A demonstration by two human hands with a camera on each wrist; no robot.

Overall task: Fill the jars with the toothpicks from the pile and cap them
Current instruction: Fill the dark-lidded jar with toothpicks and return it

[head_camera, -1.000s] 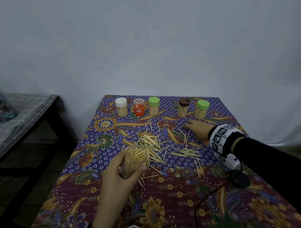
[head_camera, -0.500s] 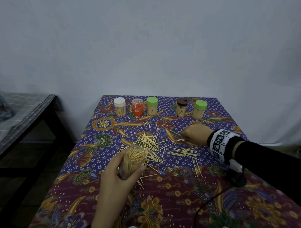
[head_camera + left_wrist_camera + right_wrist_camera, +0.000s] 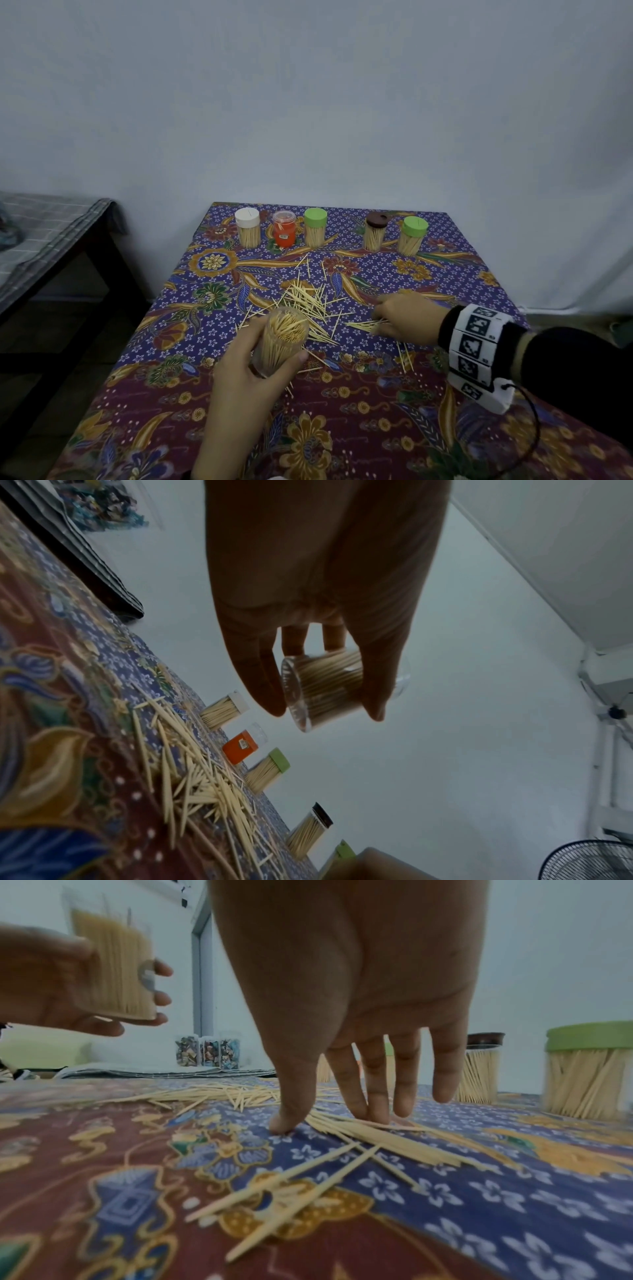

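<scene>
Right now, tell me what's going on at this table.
A person is refilling toothpick jars. The left hand grips an open jar packed with toothpicks, lifted off the table. The right hand presses straight fingers on a bunch of loose toothpicks from the scattered pile. Five capped jars stand along the far edge.

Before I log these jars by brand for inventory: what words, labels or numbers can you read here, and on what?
No text reads legibly.
Small sticker on the orange jar: too small and blurred to read.
Wristband on the right arm: black-and-white coded squares, no letters.
The other capped jars and the open jar in the left hand: no labels visible.
</scene>
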